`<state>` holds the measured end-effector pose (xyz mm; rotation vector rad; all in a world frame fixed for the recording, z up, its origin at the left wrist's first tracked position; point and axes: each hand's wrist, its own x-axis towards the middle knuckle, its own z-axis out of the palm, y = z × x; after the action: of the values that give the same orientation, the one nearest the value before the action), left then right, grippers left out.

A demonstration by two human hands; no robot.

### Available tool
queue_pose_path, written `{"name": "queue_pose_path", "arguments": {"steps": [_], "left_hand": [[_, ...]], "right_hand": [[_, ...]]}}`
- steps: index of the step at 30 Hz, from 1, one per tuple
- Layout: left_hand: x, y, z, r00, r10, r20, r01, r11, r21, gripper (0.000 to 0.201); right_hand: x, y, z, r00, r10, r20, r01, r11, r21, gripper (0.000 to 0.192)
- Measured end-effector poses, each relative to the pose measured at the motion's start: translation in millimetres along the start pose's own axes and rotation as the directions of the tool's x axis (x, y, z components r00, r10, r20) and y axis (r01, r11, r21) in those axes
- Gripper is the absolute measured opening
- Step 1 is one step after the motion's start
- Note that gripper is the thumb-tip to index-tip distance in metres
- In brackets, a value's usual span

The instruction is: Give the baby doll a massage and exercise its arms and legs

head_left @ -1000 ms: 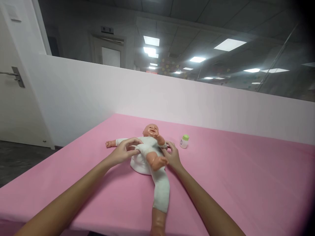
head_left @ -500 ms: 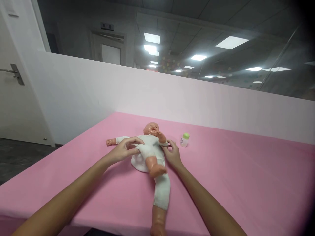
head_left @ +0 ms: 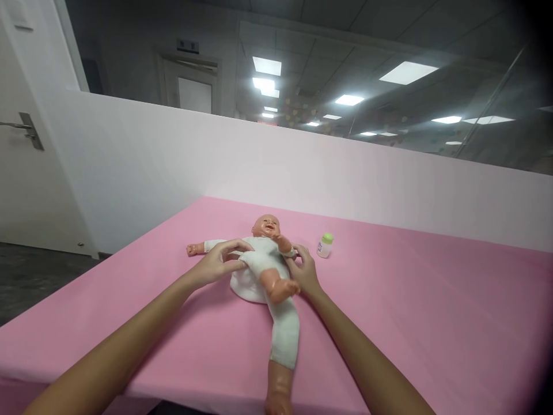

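Observation:
A baby doll (head_left: 263, 262) in a white cloth suit lies face up in the middle of the pink-covered table. My left hand (head_left: 219, 264) grips it at the hip and upper thigh, thumb below and fingers above. On the doll's other side, my right hand (head_left: 306, 273) holds its flank, close under the raised arm; part of those fingers is hidden by the body. The doll's bent leg ends in a bare foot (head_left: 284, 288) crossing over the other leg (head_left: 284, 337), which stretches toward me. White cloth (head_left: 245, 287) shows beneath its bottom.
A small bottle with a green cap (head_left: 325, 246) stands right of the doll. The pink cover (head_left: 410, 300) spreads over the table. A low white wall (head_left: 302, 167) runs behind it, with glass above. At the left is a door (head_left: 34, 173) with a metal handle.
The doll's bent leg has swung to the right, its foot now nearer my right wrist. Both hands keep nearly the same place on the doll.

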<state>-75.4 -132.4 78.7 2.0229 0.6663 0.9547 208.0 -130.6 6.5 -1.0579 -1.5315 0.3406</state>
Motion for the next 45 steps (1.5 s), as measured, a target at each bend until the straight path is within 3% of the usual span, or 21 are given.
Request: {"name": "queue_pose_path", "arguments": {"steps": [2, 4, 9, 12, 17, 20, 22, 26, 28, 32, 36, 39, 43, 45], "left_hand": [[-1.7, 2.8, -3.0, 0.997, 0.034, 0.069, -0.035, 0.999, 0.016, 0.027], [-2.3, 4.8, -2.6, 0.997, 0.049, 0.068, -0.050, 0.998, 0.024, 0.026], [1.2, 1.4, 6.0, 0.996, -0.028, -0.084, 0.027, 1.000, -0.009, 0.027], [2.2, -2.4, 5.4, 0.994, -0.024, -0.104, 0.021, 1.000, -0.022, 0.028], [-1.1, -1.7, -4.8, 0.997, 0.037, 0.065, -0.036, 0.999, -0.013, 0.026], [-2.3, 0.1, -6.7, 0.990, 0.062, 0.128, -0.062, 0.998, -0.005, 0.026], [-1.8, -0.5, -5.1, 0.995, 0.046, 0.093, -0.045, 0.999, -0.010, 0.024], [0.0, -5.3, -0.9, 1.000, -0.004, -0.004, 0.004, 0.999, -0.036, 0.026], [0.3, -6.5, -0.7, 1.000, -0.015, -0.022, 0.014, 0.999, -0.035, 0.027], [-0.6, -1.9, -5.7, 0.999, 0.004, 0.036, -0.003, 1.000, -0.027, 0.027], [-1.4, 2.7, -9.8, 0.992, 0.040, 0.118, -0.039, 0.999, -0.013, 0.026], [-0.6, -1.3, -4.4, 0.999, 0.014, 0.039, -0.013, 1.000, -0.019, 0.026], [2.0, -10.0, 7.2, 0.993, -0.002, -0.121, -0.002, 0.999, -0.034, 0.027], [2.7, -11.4, 7.5, 0.992, 0.002, -0.126, -0.007, 0.999, -0.039, 0.027]], "right_hand": [[1.5, 3.7, 1.0, 0.996, 0.074, -0.049, -0.072, 0.996, 0.044, 0.027], [2.4, 4.6, 1.7, 0.990, 0.115, -0.077, -0.110, 0.991, 0.076, 0.030], [0.8, -7.5, 2.4, 0.995, -0.089, 0.034, 0.091, 0.995, -0.033, 0.029], [-0.5, -11.2, 2.9, 0.992, -0.106, 0.071, 0.107, 0.994, -0.013, 0.031], [2.3, 1.0, 2.8, 0.992, 0.102, -0.079, -0.094, 0.990, 0.103, 0.028], [4.3, 5.0, 2.7, 0.984, 0.145, -0.099, -0.130, 0.980, 0.150, 0.027], [3.8, 2.5, 2.4, 0.989, 0.116, -0.090, -0.103, 0.986, 0.131, 0.025], [-0.6, -9.5, 1.9, 0.993, -0.103, 0.058, 0.101, 0.994, 0.041, 0.022], [-2.2, -13.8, 2.0, 0.984, -0.150, 0.095, 0.148, 0.988, 0.034, 0.022], [-0.3, -10.3, 2.2, 1.000, 0.005, 0.010, -0.006, 0.995, 0.097, 0.027], [4.2, -1.8, 1.9, 0.987, 0.143, -0.071, -0.127, 0.973, 0.194, 0.030], [3.6, -3.2, 2.8, 0.992, 0.104, -0.065, -0.092, 0.981, 0.173, 0.027], [-1.6, -12.5, 5.1, 0.992, -0.102, 0.075, 0.098, 0.994, 0.053, 0.025], [-3.0, -14.7, 6.0, 0.988, -0.123, 0.092, 0.120, 0.992, 0.039, 0.025]]}}
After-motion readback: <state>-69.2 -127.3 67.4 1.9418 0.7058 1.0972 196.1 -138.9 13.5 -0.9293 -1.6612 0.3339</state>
